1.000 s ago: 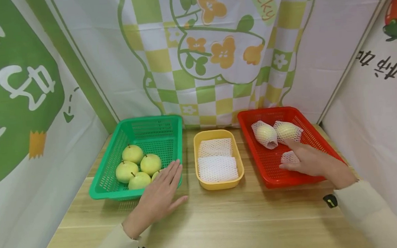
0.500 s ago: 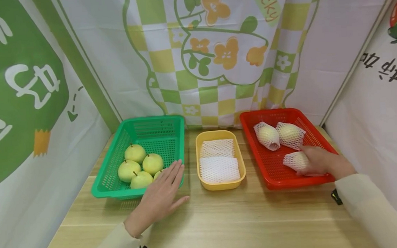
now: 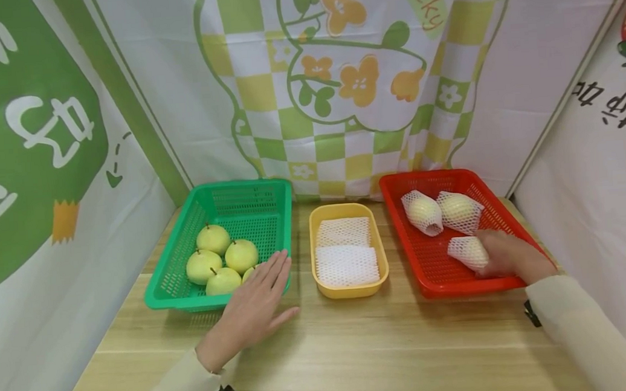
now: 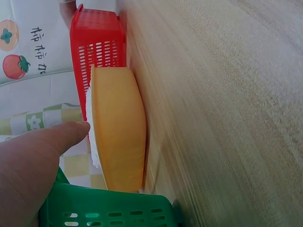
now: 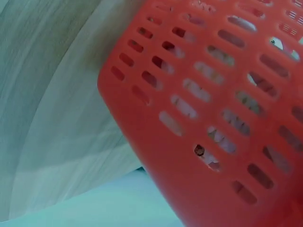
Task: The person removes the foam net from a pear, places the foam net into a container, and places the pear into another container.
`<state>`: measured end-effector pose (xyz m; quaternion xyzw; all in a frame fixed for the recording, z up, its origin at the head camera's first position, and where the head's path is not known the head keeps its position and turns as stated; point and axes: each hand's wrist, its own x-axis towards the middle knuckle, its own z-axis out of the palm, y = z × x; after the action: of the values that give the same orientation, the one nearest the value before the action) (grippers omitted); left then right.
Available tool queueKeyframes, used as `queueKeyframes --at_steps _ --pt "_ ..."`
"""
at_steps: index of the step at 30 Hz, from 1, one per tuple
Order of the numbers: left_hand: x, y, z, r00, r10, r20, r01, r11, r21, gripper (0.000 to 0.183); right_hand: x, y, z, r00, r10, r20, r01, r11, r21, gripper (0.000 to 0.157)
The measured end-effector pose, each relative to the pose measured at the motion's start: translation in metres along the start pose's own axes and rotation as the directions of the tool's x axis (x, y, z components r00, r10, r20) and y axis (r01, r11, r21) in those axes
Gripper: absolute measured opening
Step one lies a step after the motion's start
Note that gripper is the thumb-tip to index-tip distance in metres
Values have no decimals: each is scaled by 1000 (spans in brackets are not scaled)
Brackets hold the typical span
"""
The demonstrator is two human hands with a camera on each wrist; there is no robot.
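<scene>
My right hand (image 3: pixel 505 256) is inside the red basket (image 3: pixel 445 288) and grips a pear in a white foam net (image 3: pixel 468 252) at its near right side. Part of that pear and my fingertips are hidden. Two more netted pears, a left one (image 3: pixel 422 213) and a right one (image 3: pixel 460 212), lie farther back. My left hand (image 3: pixel 252 306) lies with straight fingers over the near right corner of the green basket (image 3: pixel 189 301). That basket holds several bare yellow-green pears (image 3: pixel 242 256), one partly covered by the hand. In the left wrist view the left thumb (image 4: pixel 52 142) is extended.
Between the baskets stands a yellow tray (image 3: pixel 352 291) with white foam nets (image 3: pixel 347 266) in two piles. All three containers stand on a wooden table (image 3: pixel 367 349). Printed cloth (image 3: pixel 337 151) hangs close behind. The red slotted wall (image 5: pixel 189 156) fills most of the right wrist view.
My right hand has lowered from above the netted pear and moved slightly right, closing its fingers round it. The pear has tilted a little. The left hand stays in place.
</scene>
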<state>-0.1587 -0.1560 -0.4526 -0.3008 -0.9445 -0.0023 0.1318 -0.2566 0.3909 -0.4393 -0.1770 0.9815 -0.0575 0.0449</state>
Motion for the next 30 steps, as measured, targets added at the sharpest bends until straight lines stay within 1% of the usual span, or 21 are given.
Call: queueKeyframes --at_steps 3,6,8,11,14,18,23,26,30 --pt "0 0 0 1000 5 -3 -5 1000 5 94 -1 -1 -4 1000 -12 -25 12 1000 -14 79" --pt "0 0 1 1000 6 -1 -6 1000 4 95 -2 -5 -12 1000 -9 -28 9 1000 -9 73" --pt "0 0 1 1000 4 2 -4 1000 0 95 -2 -10 -19 999 -19 -46 18 1000 -8 71" --pt "0 0 1 1000 2 4 -2 1000 -5 95 -3 -19 -32 994 -56 -89 54 998 -30 69" --pt "0 0 1 1000 5 -2 -5 1000 -3 95 -3 -32 -45 984 -105 -144 100 994 -46 67" --pt "0 0 0 1000 7 -4 -7 1000 3 95 -4 -54 -62 972 -151 -182 146 988 -41 66" --pt "0 0 -1 1000 6 3 -6 1000 3 95 -9 -90 -80 958 -211 -193 209 977 -27 67" --pt "0 -1 -1 1000 10 1 -10 1000 8 94 -11 -113 -84 952 -239 -191 241 970 -15 69" --pt "0 -1 1 1000 14 -2 -14 1000 11 94 -14 -141 -83 946 -273 -176 274 961 -20 72"
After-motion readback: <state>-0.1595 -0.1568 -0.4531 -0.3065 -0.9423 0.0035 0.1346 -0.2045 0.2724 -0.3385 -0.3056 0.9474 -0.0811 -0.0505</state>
